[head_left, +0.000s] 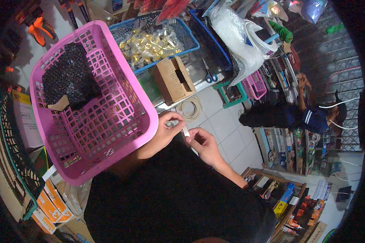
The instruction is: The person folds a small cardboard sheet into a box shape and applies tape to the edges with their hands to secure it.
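Note:
Both of my hands are close together in front of my black shirt. A small white strip [185, 131] stretches between them, its exact kind too small to tell. My left hand [163, 135] pinches its upper end between thumb and fingers. At the lower end, the fingers of my right hand [205, 146] are closed on the same strip. A pink plastic basket [148, 115] stands just left of my left hand, its rim covering part of my left forearm. Inside it lie a black bundle [69, 73] in clear plastic and a scrap of cardboard [59, 104].
Beyond my hands are a brown cardboard box [166, 83], scissors [210, 75] and a blue basket [192, 44] of gold-coloured packaged parts. A coiled pale cable [190, 108] hangs near the box. Another person [308, 117] is at the right, by the shelves. A green stool [231, 96] stands on the tiled floor.

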Motion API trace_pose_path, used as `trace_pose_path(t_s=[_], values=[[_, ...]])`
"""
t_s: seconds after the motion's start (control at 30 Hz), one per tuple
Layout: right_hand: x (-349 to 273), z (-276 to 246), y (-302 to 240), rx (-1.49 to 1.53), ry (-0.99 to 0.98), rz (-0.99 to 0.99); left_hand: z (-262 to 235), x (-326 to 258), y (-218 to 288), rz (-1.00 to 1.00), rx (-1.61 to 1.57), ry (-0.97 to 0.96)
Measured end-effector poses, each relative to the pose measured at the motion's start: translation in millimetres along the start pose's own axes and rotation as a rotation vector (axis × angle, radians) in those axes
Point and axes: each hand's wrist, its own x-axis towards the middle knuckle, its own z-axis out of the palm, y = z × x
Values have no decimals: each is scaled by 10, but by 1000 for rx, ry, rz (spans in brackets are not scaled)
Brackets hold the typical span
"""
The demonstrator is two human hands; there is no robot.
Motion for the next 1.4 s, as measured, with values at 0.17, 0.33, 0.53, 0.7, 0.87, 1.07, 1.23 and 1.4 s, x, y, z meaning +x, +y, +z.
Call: trace_pose_path(t_s=[0.17,0.33,0.53,0.7,0.87,1.07,1.23,1.4], values=[[18,10,42,18,-22,27,-30,-34,63,-128,9,-3],[38,-4,40,-2,-97,41,-52,-14,-16,-86,-6,3],[51,41,6,90,-161,46,-45,-57,-2,8,71,51],[42,8,55,74,-187,36,12,-75,-146,17,-2,69],[37,-97,96,45,-196,64,102,-58,-61,-3,41,73],[-29,-162,69,46,-294,-4,97,51,-39,62,-3,157],[-19,-222,49,32,-410,-88,111,65,-19,10,-73,181],[-37,-291,102,-32,-448,-125,89,107,51,-62,-106,158]])
